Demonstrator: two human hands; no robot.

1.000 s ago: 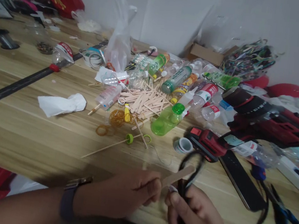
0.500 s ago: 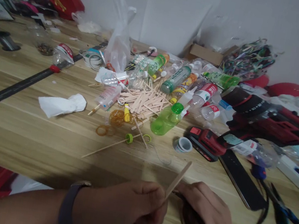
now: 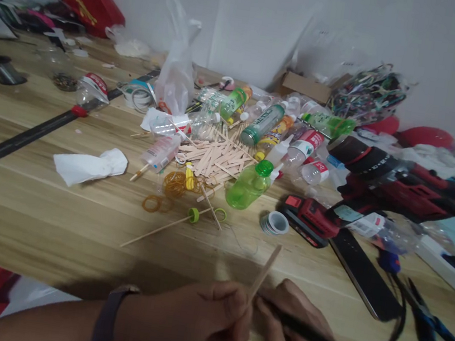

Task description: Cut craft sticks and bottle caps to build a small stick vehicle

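My left hand [image 3: 219, 316], with a watch strap on its wrist, is closed on a wooden craft stick [image 3: 266, 269] that points up and away. Beside it, almost touching, my right hand [image 3: 294, 326] is closed around a long black-handled tool [image 3: 314, 338]. The tool's tip sits at the lower part of the stick, close to my left fingers. Motion blur and the fingers hide what kind of tool it is. Further up the table lies a pile of loose craft sticks [image 3: 222, 161]. A thin wooden skewer [image 3: 155, 232] with a green cap ring [image 3: 193, 215] rests in front of it.
A green bottle [image 3: 248, 187], a wire spool [image 3: 275, 223] and rubber bands [image 3: 177, 185] lie ahead. On the right are a red and black cordless drill [image 3: 395, 183], a black phone [image 3: 365, 274] and pliers [image 3: 431, 329]. A crumpled tissue [image 3: 90, 165] and a long black bar [image 3: 25, 133] are left.
The black-handled tool in my right hand has swung from steep to flatter, its rear end moving right. My right hand has shifted slightly left, closer to my left hand. The view has moved slightly.
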